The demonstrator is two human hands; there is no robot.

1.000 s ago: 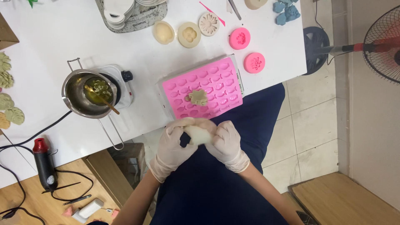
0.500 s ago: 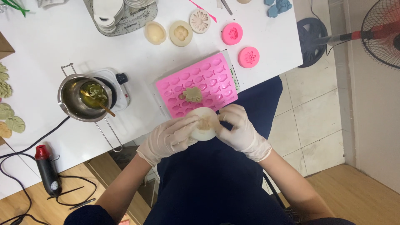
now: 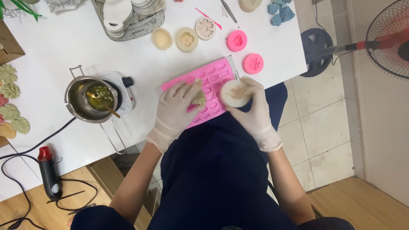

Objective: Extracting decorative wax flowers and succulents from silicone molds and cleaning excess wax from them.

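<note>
Now your hands have left your lap: right hand (image 3: 251, 106) fingers curl round cream round mould (image 3: 234, 93) over pink tray (image 3: 215, 76); left hand (image 3: 177, 106) pinches small beige casting (image 3: 199, 99) on it

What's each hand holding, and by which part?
Right hand holds a round cream mould by its rim, cavity up. Left hand pinches a small beige cast piece at its edge, over the pink mould tray.

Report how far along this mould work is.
Done: green leaf casts lie at the table's left edge. In hand: the right hand holds a round cream mould; the left hand presses a small cast piece on the pink tray. Left: wax remains in the pot.
</note>
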